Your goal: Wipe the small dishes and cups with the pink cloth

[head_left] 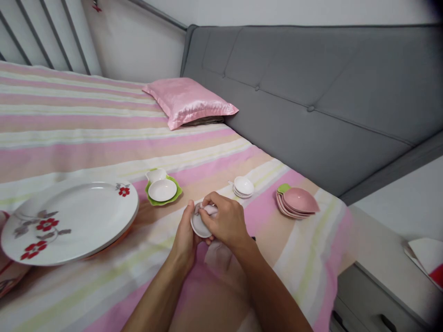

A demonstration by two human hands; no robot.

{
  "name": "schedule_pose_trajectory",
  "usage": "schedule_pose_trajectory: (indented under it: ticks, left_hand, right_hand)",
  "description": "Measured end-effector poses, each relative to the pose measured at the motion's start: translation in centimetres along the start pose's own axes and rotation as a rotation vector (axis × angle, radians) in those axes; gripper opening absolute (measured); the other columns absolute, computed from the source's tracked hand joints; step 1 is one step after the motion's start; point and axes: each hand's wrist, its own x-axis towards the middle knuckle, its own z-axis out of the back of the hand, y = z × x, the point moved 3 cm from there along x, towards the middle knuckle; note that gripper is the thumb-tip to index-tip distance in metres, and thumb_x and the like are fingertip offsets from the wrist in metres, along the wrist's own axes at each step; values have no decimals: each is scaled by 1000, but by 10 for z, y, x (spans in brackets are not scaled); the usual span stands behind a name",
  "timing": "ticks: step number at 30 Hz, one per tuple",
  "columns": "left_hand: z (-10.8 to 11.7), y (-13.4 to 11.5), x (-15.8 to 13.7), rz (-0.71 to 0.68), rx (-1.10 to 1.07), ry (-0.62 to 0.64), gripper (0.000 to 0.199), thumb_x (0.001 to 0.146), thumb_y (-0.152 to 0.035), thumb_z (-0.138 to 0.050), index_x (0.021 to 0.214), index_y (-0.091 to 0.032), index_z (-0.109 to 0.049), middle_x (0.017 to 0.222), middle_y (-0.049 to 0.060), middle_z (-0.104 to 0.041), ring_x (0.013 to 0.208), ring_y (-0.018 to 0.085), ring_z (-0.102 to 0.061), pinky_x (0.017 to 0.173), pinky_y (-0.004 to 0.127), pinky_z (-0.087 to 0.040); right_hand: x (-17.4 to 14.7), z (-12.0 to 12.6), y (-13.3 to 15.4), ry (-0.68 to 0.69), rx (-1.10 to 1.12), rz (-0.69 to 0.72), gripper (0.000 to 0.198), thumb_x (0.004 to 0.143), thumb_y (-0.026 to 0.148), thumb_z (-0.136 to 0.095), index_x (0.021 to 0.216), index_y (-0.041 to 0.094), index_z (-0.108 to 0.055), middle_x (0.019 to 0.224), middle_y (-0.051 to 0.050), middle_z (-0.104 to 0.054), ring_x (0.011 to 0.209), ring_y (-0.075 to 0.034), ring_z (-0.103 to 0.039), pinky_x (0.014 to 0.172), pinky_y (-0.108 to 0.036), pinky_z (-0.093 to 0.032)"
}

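Near the front of the bed, my left hand [186, 235] grips a small white dish [200, 226] by its edge, tilted toward me. My right hand [226, 219] pinches a pale cloth [218, 258] and presses a bunched part of it onto the dish's inside. The rest of the cloth hangs below the right hand. Just beyond my hands lies a stack of small white dishes [243, 186]. To their left, a white dish [162, 190] sits on a green leaf-edged dish [177, 193].
Large white plates with red flowers [79, 221] are stacked at left. Pink leaf-shaped bowls [299, 201] sit nested at right. A pink pillow [194, 101] lies by the grey headboard [294, 83]. A bedside cabinet [377, 276] stands at right, beside the striped bedsheet [104, 299].
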Motion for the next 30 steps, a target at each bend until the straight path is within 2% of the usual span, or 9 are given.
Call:
schedule_pose_trajectory:
  ticks: [5, 10, 15, 19, 23, 26, 28, 30]
  left_hand:
    - [1, 1, 1, 3, 6, 13, 39, 82, -47, -45, 70, -13, -60, 51, 3, -60, 41, 15, -54, 35, 23, -39]
    - [0, -1, 0, 4, 23, -15, 38, 81, -46, -45, 65, -13, -57, 49, 3, -58, 39, 13, -53, 34, 21, -36]
    - [1, -2, -2, 2, 28, -66, 38, 81, -47, -46, 64, -14, -55, 45, 0, -54, 36, 12, -48, 33, 21, -35]
    - [2, -3, -1, 11, -10, -116, 35, 78, -46, -49, 66, -14, -55, 50, 1, -57, 38, 13, -51, 32, 21, -35]
    - [3, -2, -1, 33, -14, -119, 37, 78, -47, -49, 64, -13, -55, 47, 1, -55, 35, 12, -49, 30, 21, -34]
    - [3, -1, -1, 44, 14, -92, 40, 79, -48, -47, 60, -13, -55, 43, 0, -52, 32, 12, -47, 31, 21, -34]
    - [3, -1, 0, 24, 35, -77, 40, 79, -48, -48, 61, -14, -56, 42, 0, -52, 32, 12, -47, 31, 22, -36]
    - [3, 0, 0, 6, 46, -57, 38, 79, -47, -48, 64, -14, -57, 44, 1, -54, 33, 13, -48, 31, 22, -36]
  right_hand:
    - [0, 1, -1, 13, -74, -34, 8, 74, 24, -57, 79, 26, -63, 79, 2, -69, 73, -15, -61, 60, -24, -37]
    - [-1, 2, -4, 132, -94, -101, 12, 70, 22, -59, 76, 27, -69, 77, 0, -71, 68, -16, -61, 58, -25, -38]
    - [-3, 4, -6, 326, 125, -149, 17, 66, 16, -58, 73, 27, -70, 51, 3, -65, 59, -15, -62, 55, -23, -41]
    - [-5, 3, -6, 409, 303, -128, 19, 66, 13, -57, 71, 25, -70, 50, 4, -65, 57, -14, -64, 54, -21, -44]
    - [-6, 0, -1, 381, 357, -107, 18, 66, 14, -58, 71, 26, -71, 51, 5, -65, 52, -13, -64, 53, -21, -46]
    - [-5, -3, 4, 329, 374, -89, 17, 70, 16, -56, 75, 25, -70, 59, 6, -68, 45, -10, -60, 55, -20, -47]
    - [-3, -4, 7, 252, 342, -63, 16, 73, 20, -55, 77, 25, -69, 66, 5, -70, 48, -10, -61, 58, -21, -48]
    - [-2, -4, 7, 155, 269, -40, 14, 75, 23, -56, 78, 25, -69, 72, 4, -70, 59, -12, -64, 62, -21, -47]
